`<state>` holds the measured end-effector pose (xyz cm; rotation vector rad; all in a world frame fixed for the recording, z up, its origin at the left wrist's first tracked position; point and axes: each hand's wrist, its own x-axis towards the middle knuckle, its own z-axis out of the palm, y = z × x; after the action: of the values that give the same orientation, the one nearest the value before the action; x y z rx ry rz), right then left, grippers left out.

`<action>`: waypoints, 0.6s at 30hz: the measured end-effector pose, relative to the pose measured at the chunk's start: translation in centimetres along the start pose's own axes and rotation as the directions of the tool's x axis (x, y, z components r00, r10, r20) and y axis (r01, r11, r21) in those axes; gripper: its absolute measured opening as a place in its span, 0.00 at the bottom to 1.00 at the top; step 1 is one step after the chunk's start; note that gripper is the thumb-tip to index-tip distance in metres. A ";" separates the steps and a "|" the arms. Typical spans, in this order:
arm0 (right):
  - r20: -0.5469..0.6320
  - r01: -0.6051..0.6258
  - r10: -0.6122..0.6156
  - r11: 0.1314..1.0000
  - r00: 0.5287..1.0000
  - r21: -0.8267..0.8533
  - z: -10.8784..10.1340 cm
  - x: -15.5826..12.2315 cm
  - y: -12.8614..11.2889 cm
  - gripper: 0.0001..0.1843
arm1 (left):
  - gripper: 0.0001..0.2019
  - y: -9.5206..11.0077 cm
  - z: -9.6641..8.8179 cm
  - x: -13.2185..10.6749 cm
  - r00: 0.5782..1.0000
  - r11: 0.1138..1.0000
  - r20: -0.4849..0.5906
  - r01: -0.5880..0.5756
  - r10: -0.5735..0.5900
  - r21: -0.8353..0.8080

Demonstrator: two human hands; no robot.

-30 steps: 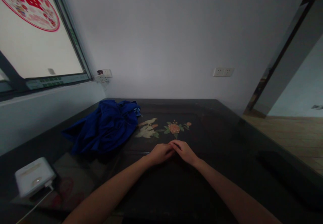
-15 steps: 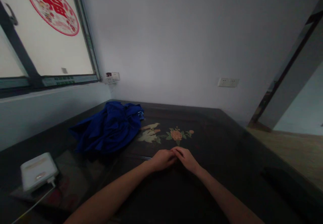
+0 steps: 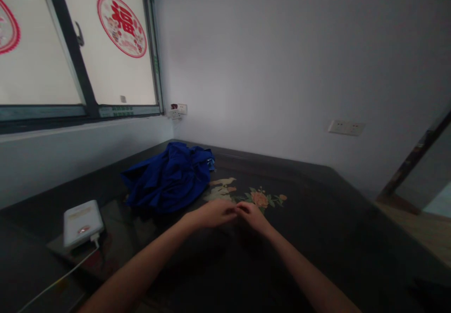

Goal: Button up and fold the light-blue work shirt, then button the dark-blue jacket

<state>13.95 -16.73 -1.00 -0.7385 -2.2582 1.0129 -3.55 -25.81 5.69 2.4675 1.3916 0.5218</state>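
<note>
My left hand [image 3: 215,212] and my right hand [image 3: 252,215] meet at the fingertips above the dark table [image 3: 334,238]. Both have bent fingers held together, and no object shows in either. Just beyond them is a floral and bird picture [image 3: 260,199] on the table surface, partly covered by my left hand. A crumpled blue cloth [image 3: 169,177], perhaps a garment, lies to the left of my hands, apart from them.
At the left, a white box-shaped device [image 3: 82,223] with a cable [image 3: 58,282] plugged in rests on the table. Behind stands a pale wall [image 3: 253,68] with a socket plate [image 3: 346,127]. A window [image 3: 116,78] with red round stickers is at upper left.
The view has turned left, so the cloth, device and window appear further right. My hands stay joined, with their fingers overlapping less than before.
</note>
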 end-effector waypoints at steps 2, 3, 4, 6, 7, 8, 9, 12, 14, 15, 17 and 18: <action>-0.017 -0.015 0.016 0.999 1.000 0.043 1.3 1.9 0.3 0.12 | 0.12 -2.8 -2.4 -1.3 0.976 0.994 -0.194 0.107 -0.102 0.012; -0.036 -0.042 0.045 0.996 0.998 0.078 1.9 2.9 0.4 0.11 | 0.11 -4.6 -3.7 -2.0 0.944 0.986 -0.294 0.163 -0.148 0.027; -0.059 -0.078 0.086 0.990 0.995 0.121 2.6 4.0 0.5 0.09 | 0.11 -6.4 -5.1 -2.7 0.901 0.975 -0.393 0.216 -0.182 0.044; -0.104 -0.158 0.182 0.966 0.978 0.203 4.0 6.5 0.5 0.09 | 0.09 -10.0 -7.8 -4.3 0.753 0.937 -0.613 0.344 -0.239 0.057; -0.122 -0.194 0.227 0.951 0.966 0.239 4.7 7.8 0.5 0.11 | 0.08 -11.7 -9.0 -5.1 0.659 0.908 -0.704 0.416 -0.264 0.049; -0.136 -0.223 0.266 0.937 0.954 0.268 5.4 9.3 0.4 0.13 | 0.08 -13.2 -10.1 -5.8 0.585 0.879 -0.758 0.475 -0.287 0.034; -0.149 -0.243 0.294 0.926 0.944 0.290 6.1 10.7 0.3 0.16 | 0.09 -14.6 -10.9 -6.4 0.513 0.849 -0.802 0.528 -0.305 0.015; -0.180 -0.281 0.357 0.895 0.916 0.348 8.1 14.7 -0.2 0.27 | 0.21 -17.8 -12.1 -7.2 0.390 0.770 -0.835 0.635 -0.387 -0.060; -0.190 -0.276 0.366 0.883 0.911 0.381 9.3 16.9 -0.6 0.34 | 0.33 -19.5 -12.0 -6.9 0.362 0.719 -0.797 0.683 -0.484 -0.127; -0.192 -0.262 0.357 0.882 0.914 0.391 9.9 17.9 -0.8 0.36 | 0.38 -20.3 -11.8 -6.6 0.351 0.693 -0.772 0.704 -0.530 -0.156; -0.201 -0.204 0.301 0.897 0.932 0.393 11.0 19.5 -1.1 0.41 | 0.45 -21.9 -11.1 -6.1 0.349 0.657 -0.727 0.732 -0.591 -0.182; -0.217 -0.159 0.255 0.911 0.942 0.379 11.5 20.2 -1.4 0.43 | 0.47 -22.7 -10.7 -5.9 0.363 0.650 -0.707 0.738 -0.607 -0.179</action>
<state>-8.17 -9.55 -1.24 -0.9057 -1.7300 1.2996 -28.30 -18.82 5.34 1.4632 2.6677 1.2676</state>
